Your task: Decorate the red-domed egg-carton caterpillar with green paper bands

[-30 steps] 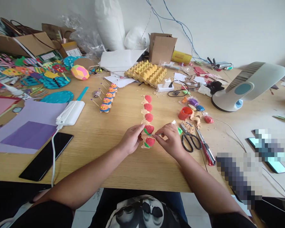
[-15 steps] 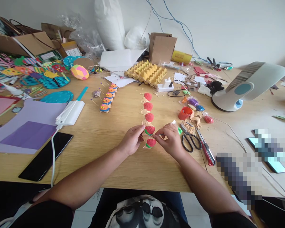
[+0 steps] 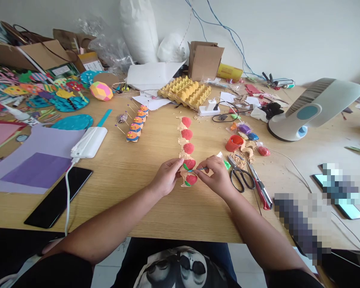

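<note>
A strip of egg-carton cups with red clay domes lies lengthwise in front of me on the table. The two domes nearest me carry green clay along their lower edges. My left hand pinches the strip's left edge near the second-nearest dome. In my right hand, thumb and fingers are closed on a thin bluish stick-like tool, its tip touching the strip between the two nearest domes. Most of the tool is hidden by my fingers.
Scissors and a red utility knife lie right of my right hand. Beyond them are a red cup and a fan. An orange-and-blue caterpillar, a power bank and a black phone are at left.
My right hand has shifted slightly, and more of the bluish tool shows between its fingers. My left hand keeps its hold on the strip, which stays in place.
</note>
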Demonstrator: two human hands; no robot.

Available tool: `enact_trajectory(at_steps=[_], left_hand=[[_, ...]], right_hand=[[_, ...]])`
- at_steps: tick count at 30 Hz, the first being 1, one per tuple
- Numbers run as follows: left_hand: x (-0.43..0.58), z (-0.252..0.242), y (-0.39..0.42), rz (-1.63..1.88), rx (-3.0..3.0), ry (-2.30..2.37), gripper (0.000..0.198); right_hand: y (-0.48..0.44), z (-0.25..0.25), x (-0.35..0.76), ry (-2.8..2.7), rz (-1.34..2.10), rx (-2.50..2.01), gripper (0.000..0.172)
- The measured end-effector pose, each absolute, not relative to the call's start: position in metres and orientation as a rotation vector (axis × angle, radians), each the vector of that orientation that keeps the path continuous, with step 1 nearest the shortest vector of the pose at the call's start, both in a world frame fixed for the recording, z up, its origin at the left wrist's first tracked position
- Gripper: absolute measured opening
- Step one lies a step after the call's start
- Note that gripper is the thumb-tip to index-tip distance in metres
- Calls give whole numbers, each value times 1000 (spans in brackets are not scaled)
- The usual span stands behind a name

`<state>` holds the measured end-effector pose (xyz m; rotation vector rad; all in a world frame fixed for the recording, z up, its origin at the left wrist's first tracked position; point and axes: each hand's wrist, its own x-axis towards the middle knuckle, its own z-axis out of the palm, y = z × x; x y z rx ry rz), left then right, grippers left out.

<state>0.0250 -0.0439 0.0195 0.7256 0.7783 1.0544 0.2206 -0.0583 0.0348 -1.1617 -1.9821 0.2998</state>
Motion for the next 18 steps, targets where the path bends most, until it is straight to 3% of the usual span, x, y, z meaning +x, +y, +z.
enact_trajectory(at_steps=[18], left_hand=[[27,12,-47,1037,803,840,40]], right_hand=[[-65,43,216,-2044,130,-1242,24]])
